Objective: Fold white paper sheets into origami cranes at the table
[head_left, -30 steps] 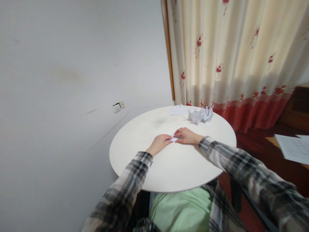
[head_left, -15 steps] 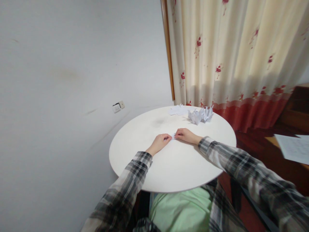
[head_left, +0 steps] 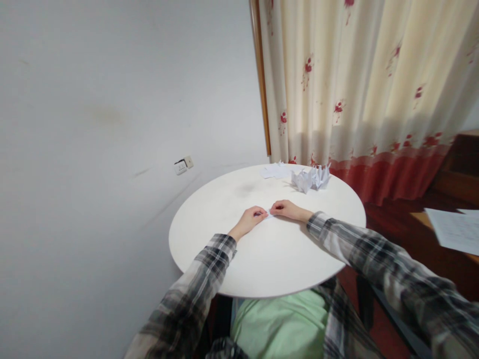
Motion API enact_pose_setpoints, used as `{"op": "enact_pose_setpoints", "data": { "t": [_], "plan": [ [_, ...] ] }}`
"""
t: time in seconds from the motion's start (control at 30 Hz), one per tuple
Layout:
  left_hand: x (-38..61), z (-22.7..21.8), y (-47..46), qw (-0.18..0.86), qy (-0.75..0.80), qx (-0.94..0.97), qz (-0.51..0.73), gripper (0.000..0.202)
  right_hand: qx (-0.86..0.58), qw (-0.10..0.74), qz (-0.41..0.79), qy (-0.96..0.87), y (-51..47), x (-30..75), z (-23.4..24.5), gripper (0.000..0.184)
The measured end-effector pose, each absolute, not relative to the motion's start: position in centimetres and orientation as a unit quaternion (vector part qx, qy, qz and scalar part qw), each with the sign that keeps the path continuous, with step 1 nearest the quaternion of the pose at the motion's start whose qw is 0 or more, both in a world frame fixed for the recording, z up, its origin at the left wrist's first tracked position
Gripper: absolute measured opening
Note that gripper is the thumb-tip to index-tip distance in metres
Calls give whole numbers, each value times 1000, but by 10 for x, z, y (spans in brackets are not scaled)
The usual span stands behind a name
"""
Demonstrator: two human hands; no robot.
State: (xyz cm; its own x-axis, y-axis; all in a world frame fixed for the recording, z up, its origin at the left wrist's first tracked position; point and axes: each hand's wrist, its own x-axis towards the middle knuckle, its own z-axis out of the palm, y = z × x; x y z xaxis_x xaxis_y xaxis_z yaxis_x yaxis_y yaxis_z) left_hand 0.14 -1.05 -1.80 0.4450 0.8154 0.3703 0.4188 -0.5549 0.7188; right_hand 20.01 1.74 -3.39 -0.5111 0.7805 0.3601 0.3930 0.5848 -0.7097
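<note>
Between my hands, near the middle of the round white table, is a small piece of folded white paper. My left hand pinches its left side, fingers closed. On the right side, my right hand holds it with bent fingers pressed together. Most of the paper is hidden under the fingertips, so its exact shape cannot be made out. Several folded paper cranes stand in a cluster behind my right hand.
White paper sheets lie at the table's far edge, left of the cranes. A wall with a socket borders the left, and a flowered curtain hangs behind. At the right, printed sheets rest on a wooden surface.
My fingertips have shifted very slightly and are a little closer together on the paper. Everything else stays where it was.
</note>
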Motion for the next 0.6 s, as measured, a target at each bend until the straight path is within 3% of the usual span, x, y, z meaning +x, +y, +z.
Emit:
{"op": "enact_pose_setpoints", "data": {
  "t": [0.6],
  "plan": [
    [8, -19, -9, 226, 445, 781, 375, 10, -393, 350, 242, -815, 15, 193, -32, 11]
  ]
}}
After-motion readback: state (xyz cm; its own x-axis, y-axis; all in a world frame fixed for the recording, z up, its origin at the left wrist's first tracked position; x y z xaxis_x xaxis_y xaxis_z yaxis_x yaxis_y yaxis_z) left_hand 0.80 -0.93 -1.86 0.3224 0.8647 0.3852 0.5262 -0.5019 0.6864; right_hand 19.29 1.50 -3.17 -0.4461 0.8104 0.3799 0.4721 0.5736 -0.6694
